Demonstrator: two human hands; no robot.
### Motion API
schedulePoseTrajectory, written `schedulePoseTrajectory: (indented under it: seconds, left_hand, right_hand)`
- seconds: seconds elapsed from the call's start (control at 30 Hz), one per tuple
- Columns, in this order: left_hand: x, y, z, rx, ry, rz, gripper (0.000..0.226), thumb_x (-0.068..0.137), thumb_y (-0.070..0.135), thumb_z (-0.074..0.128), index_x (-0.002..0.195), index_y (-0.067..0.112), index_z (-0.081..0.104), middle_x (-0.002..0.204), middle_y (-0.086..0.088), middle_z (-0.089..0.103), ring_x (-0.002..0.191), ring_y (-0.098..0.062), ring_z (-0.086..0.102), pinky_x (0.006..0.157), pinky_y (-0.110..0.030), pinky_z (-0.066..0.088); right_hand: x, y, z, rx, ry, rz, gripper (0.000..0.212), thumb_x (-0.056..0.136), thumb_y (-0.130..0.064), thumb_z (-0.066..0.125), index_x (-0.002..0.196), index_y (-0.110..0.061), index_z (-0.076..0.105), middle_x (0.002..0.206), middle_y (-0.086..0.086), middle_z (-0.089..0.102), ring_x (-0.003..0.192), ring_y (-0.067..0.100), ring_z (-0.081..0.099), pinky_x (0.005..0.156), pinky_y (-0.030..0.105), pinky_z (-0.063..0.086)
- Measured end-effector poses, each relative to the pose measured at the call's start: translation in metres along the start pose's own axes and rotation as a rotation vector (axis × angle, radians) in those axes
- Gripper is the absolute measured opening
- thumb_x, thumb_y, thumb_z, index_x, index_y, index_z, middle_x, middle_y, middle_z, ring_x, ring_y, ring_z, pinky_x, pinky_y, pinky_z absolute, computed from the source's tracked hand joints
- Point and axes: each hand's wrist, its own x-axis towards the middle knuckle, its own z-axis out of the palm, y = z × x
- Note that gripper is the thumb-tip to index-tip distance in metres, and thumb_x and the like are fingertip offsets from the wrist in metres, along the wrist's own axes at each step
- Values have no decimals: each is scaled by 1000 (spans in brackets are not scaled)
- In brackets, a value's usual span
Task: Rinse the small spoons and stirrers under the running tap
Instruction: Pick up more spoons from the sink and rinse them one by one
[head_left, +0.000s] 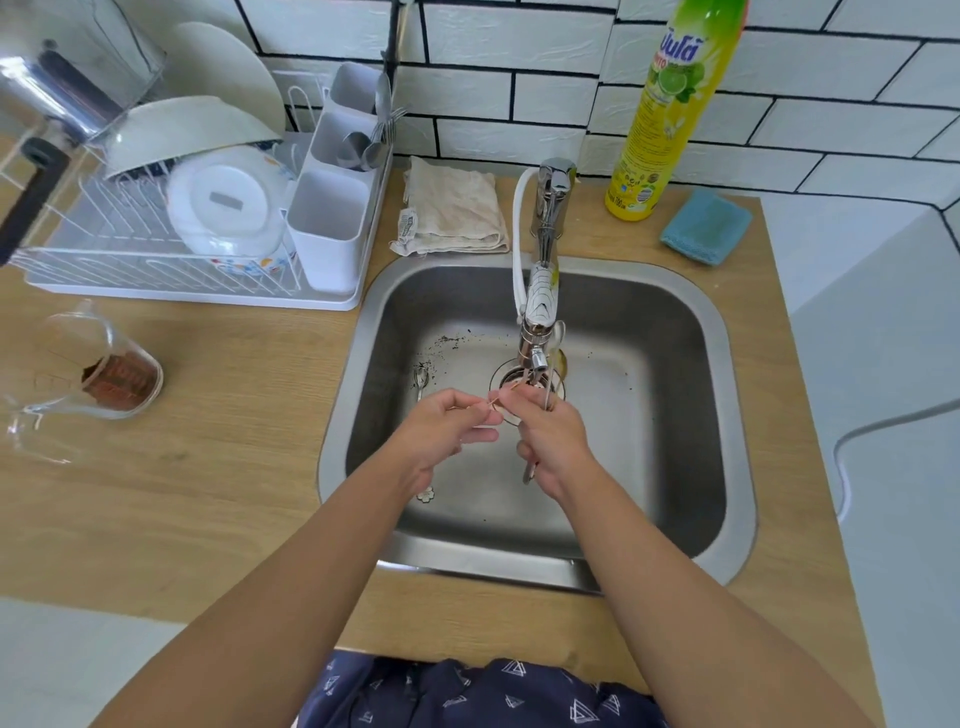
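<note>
Both my hands are over the steel sink (691, 332), just below the tap's spout (537, 358). My right hand (550, 431) grips a bundle of small spoons and stirrers (550, 364), bowls up beside the spout, handles sticking out below my palm. My left hand (447, 426) pinches a thin stirrer (506, 392) that reaches across to the bundle. A small spoon (420, 379) lies on the sink floor at the left. Another piece (425, 493) shows under my left wrist. I cannot make out a stream of water.
Dark grounds speckle the sink floor near the drain (504, 376). A dish rack (171, 234) with bowls and a cutlery holder stands at the left. A glass jug (78, 374) with brown residue lies on the counter. Cloth (452, 208), detergent bottle (670, 104) and blue sponge (706, 226) sit behind.
</note>
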Motion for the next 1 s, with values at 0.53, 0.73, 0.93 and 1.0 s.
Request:
schedulePoseTrajectory:
  seconds: [0.53, 0.73, 0.93, 1.0]
  left_hand:
    - [-14, 0, 1, -143, -31, 10, 15, 85, -2, 72, 98, -3, 64, 85, -13, 69, 67, -15, 66, 64, -25, 59]
    - [-12, 1, -1, -384, -97, -121, 7, 89, 4, 68, 92, -2, 66, 88, -17, 71, 79, -19, 69, 69, -23, 59]
    - [-11, -1, -5, -409, -98, -173, 6, 88, -5, 65, 93, -5, 66, 86, -13, 70, 77, -13, 72, 69, -19, 59]
    - [-9, -1, -5, -439, -100, -187, 4, 88, -6, 65, 92, -4, 65, 84, -12, 71, 75, -13, 72, 68, -19, 59]
  right_hand:
    - [8, -20, -19, 69, 85, -13, 15, 97, -23, 70, 91, -10, 73, 82, -2, 77, 34, 3, 23, 35, 18, 22]
    - [6, -21, -15, 117, 27, -54, 18, 102, -19, 62, 92, -10, 73, 92, 9, 67, 36, 2, 24, 35, 17, 22]
    - [-2, -5, -10, -29, -93, -19, 13, 95, -24, 73, 103, -14, 75, 87, 3, 72, 40, 5, 22, 39, 20, 19]
    - [-7, 2, -7, -101, -118, 21, 21, 88, -23, 80, 106, -13, 74, 74, 3, 65, 41, 6, 23, 39, 21, 20]
